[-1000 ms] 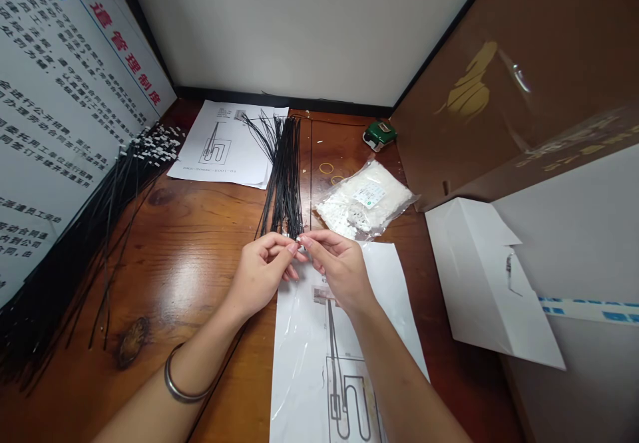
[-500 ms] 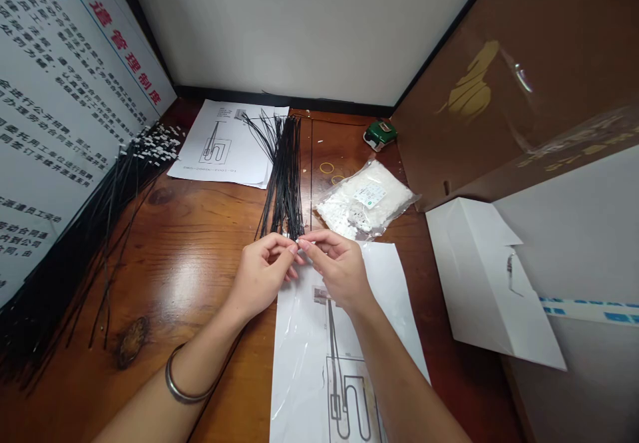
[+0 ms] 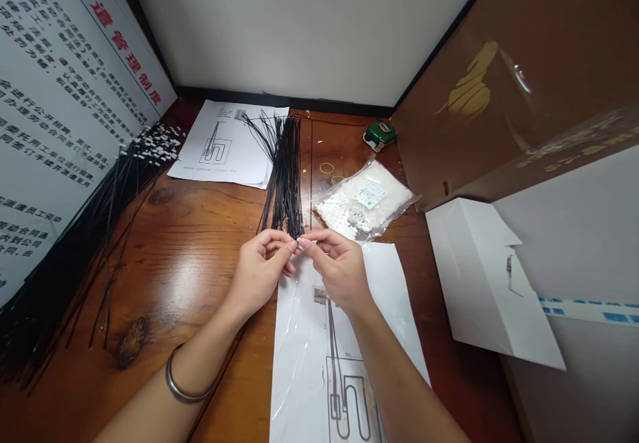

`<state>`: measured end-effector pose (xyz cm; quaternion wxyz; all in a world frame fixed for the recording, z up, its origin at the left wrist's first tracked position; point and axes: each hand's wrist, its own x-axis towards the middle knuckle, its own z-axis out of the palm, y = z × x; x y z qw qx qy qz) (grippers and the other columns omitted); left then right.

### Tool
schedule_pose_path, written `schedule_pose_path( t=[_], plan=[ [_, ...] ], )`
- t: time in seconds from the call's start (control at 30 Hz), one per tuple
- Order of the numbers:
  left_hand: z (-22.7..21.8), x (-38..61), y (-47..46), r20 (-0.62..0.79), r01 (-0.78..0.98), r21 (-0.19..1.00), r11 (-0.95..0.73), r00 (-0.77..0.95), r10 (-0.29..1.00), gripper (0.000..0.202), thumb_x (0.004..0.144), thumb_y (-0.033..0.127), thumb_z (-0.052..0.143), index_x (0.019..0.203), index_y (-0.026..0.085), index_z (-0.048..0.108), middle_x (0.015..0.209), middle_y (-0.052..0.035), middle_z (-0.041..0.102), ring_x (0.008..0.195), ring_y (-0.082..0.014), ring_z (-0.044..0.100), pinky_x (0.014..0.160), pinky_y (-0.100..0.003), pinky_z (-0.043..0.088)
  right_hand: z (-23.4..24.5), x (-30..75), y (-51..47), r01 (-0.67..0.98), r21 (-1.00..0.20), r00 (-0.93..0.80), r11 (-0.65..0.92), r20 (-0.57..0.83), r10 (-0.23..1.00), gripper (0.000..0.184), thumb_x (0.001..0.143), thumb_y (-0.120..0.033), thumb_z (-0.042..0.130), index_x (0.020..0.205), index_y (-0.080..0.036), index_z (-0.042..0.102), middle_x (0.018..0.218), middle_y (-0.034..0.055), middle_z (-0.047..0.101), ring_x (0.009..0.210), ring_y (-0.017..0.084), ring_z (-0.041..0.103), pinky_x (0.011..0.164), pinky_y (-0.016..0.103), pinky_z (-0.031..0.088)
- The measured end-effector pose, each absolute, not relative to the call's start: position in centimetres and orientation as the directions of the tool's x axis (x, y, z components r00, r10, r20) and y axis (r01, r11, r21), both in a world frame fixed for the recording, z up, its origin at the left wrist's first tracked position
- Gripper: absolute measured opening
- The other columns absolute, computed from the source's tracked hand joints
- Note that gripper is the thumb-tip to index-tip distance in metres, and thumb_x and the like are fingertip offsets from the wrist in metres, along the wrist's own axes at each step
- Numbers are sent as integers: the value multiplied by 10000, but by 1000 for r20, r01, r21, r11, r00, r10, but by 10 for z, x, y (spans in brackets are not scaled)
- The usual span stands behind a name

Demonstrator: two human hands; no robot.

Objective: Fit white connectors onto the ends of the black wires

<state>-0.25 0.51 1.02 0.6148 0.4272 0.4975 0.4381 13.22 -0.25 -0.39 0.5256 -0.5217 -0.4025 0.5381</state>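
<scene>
My left hand (image 3: 262, 267) is closed in a pinch, thumb against forefinger, on the end of a thin black wire (image 3: 223, 370). The wire trails out from beneath the wrist toward the bottom edge. Fingertip to fingertip with it, my right hand (image 3: 339, 263) pinches a tiny white connector (image 3: 299, 238), mostly hidden by the fingers. Both hands are over the top of a printed drawing sheet (image 3: 304, 363). Just beyond them lies a bundle of black wires (image 3: 285, 177). A clear bag of small white connectors (image 3: 372, 193) rests right of the bundle.
At left, a large heap of black wires with white ends (image 3: 150, 147) leans by a printed board (image 3: 64, 97). More drawing sheets (image 3: 219, 147) lie at the back. A green tape measure (image 3: 380, 136), yellow rubber bands (image 3: 327, 167) and a brown carton (image 3: 474, 97) are toward the right.
My left hand has shifted slightly up and its fingers have curled in. The white piece between the fingertips shows less now. My right hand has hardly moved.
</scene>
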Motion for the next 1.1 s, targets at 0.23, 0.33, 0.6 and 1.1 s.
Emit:
schedule_pose_path(
  t=[0.23, 0.33, 0.6, 1.1],
  plan=[
    [9, -2, 6, -235, -97, 964, 247, 119, 965, 199, 727, 317, 704, 766, 141, 618, 581, 11, 627, 475, -97, 565, 480, -213, 473, -6, 134, -2, -161, -977, 71, -138, -151, 986, 181, 717, -329, 740, 745, -174, 652, 636, 18, 665, 527, 116, 560, 426, 231, 380],
    [8, -2, 5, -228, -83, 967, 239, 129, 965, 188, 739, 311, 694, 766, 139, 620, 579, 14, 626, 482, -94, 565, 487, -209, 478, -7, 135, -1, -151, -979, 57, -136, -146, 988, 197, 707, -335, 745, 737, -171, 639, 626, 14, 664, 485, 98, 526, 410, 225, 362],
    [8, -3, 4, -251, -80, 962, 262, 129, 959, 177, 743, 295, 688, 757, 133, 619, 567, 16, 625, 476, -89, 565, 488, -203, 477, -8, 134, -1, -141, -982, 45, -123, -131, 990, 204, 701, -341, 749, 727, -174, 633, 638, 19, 672, 502, 108, 554, 421, 230, 393],
    [6, -3, 4, -250, -51, 965, 259, 133, 959, 172, 779, 297, 654, 787, 129, 620, 637, -1, 655, 496, -92, 587, 498, -205, 490, -8, 132, -2, -162, -978, 99, -130, -147, 984, 181, 717, -326, 721, 763, -164, 656, 614, 13, 643, 522, 112, 539, 422, 222, 359]
  ],
)
